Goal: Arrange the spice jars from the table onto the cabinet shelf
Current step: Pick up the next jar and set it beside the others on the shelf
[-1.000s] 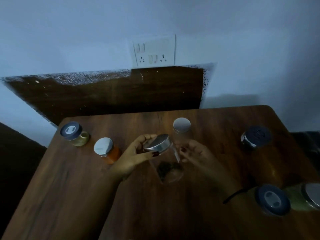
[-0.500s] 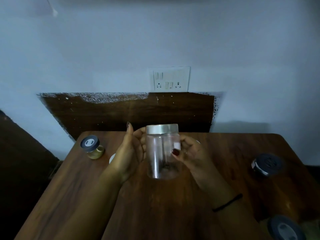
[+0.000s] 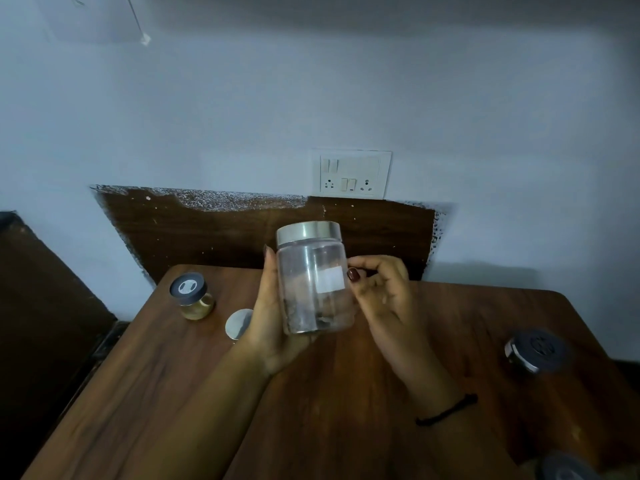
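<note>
A clear jar point(image 3: 313, 282) with a silver lid and a little dark spice at the bottom is held upright above the wooden table point(image 3: 346, 393). My left hand point(image 3: 270, 317) wraps its left side and base. My right hand point(image 3: 381, 296) touches its right side with thumb and fingertips. On the table stand a small yellow-filled jar with a dark lid point(image 3: 192, 296) at the far left, a silver-lidded jar point(image 3: 238, 323) partly hidden behind my left hand, and a dark-lidded jar point(image 3: 535, 349) at the right. No cabinet shelf is in view.
Another dark jar lid point(image 3: 568, 467) pokes in at the bottom right corner. A white switch-and-socket plate point(image 3: 351, 174) sits on the wall above a dark wooden panel point(image 3: 221, 233) behind the table. A dark piece of furniture point(image 3: 41, 306) stands to the left.
Both hands lifted the clear jar off the table and turned it upright; it now sits higher. The view tilted up, showing more wall.
</note>
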`<state>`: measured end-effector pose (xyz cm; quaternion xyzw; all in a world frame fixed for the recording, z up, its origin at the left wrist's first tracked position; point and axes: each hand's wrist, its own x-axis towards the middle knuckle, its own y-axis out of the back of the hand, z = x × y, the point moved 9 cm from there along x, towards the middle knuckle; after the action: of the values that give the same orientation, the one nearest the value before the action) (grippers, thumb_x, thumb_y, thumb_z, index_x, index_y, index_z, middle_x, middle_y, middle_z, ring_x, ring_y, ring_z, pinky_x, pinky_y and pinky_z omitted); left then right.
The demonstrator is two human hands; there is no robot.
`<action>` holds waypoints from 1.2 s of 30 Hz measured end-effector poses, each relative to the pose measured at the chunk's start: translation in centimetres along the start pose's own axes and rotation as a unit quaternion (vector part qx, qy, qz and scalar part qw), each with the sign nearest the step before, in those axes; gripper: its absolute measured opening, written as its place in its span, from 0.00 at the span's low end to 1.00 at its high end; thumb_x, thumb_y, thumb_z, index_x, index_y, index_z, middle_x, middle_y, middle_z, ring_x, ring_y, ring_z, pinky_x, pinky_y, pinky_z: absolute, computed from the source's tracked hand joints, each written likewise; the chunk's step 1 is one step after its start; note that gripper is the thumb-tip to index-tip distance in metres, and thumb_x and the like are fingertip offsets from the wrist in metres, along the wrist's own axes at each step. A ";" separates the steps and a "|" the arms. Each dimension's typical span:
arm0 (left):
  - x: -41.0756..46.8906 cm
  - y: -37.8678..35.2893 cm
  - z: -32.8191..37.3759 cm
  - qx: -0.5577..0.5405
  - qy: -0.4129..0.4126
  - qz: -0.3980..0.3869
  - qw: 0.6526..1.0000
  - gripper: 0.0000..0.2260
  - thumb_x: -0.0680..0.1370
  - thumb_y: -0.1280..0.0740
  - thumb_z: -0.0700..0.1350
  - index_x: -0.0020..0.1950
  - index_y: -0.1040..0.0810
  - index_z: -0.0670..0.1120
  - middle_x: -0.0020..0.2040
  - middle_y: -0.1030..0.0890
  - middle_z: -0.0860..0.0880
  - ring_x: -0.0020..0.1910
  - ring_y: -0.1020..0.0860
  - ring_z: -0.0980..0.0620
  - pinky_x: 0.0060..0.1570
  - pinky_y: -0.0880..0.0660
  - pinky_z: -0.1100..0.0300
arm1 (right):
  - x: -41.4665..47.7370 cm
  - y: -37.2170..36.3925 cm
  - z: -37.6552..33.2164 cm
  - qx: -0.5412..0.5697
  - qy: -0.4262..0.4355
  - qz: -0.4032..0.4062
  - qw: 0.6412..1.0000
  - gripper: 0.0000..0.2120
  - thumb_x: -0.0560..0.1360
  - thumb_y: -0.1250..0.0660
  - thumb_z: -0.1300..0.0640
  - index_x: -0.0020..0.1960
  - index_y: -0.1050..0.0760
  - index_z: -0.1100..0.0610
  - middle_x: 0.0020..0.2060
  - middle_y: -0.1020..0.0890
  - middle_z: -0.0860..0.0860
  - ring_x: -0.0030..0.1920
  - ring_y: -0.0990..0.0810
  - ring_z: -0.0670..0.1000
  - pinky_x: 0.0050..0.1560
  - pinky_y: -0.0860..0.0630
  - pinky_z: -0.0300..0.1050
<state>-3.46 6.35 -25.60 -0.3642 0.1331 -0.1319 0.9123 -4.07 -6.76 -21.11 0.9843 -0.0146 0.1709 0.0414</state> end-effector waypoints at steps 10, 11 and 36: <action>-0.5 0.7 2.5 0.166 -0.076 0.069 0.981 0.35 0.75 0.45 0.72 0.69 0.24 0.47 0.63 0.19 0.39 0.64 0.21 0.40 0.67 0.29 0.39 | -0.8 -0.8 -2.3 -0.070 0.047 0.039 0.996 0.25 0.71 0.33 0.39 0.62 0.27 0.51 0.56 0.25 0.44 0.46 0.21 0.47 0.40 0.22 0.35; -0.6 0.7 2.7 0.185 -0.076 0.078 0.977 0.33 0.76 0.45 0.71 0.68 0.23 0.48 0.62 0.18 0.40 0.63 0.20 0.41 0.67 0.29 0.39 | -1.0 -1.4 -2.5 -0.085 0.053 0.031 0.994 0.28 0.70 0.32 0.38 0.64 0.28 0.52 0.57 0.25 0.44 0.48 0.20 0.46 0.40 0.22 0.33; -1.0 -0.8 4.5 0.132 -0.069 0.073 0.986 0.35 0.78 0.50 0.69 0.66 0.22 0.43 0.58 0.17 0.38 0.57 0.17 0.41 0.54 0.20 0.48 | -0.6 -2.8 -1.5 0.076 -0.030 0.021 0.996 0.23 0.72 0.38 0.38 0.55 0.22 0.55 0.46 0.15 0.52 0.48 0.16 0.51 0.48 0.18 0.46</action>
<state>-3.03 8.95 -21.77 -0.2382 0.0779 -0.0563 0.9665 -5.01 -3.83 -20.15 0.9888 -0.0231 0.1425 -0.0374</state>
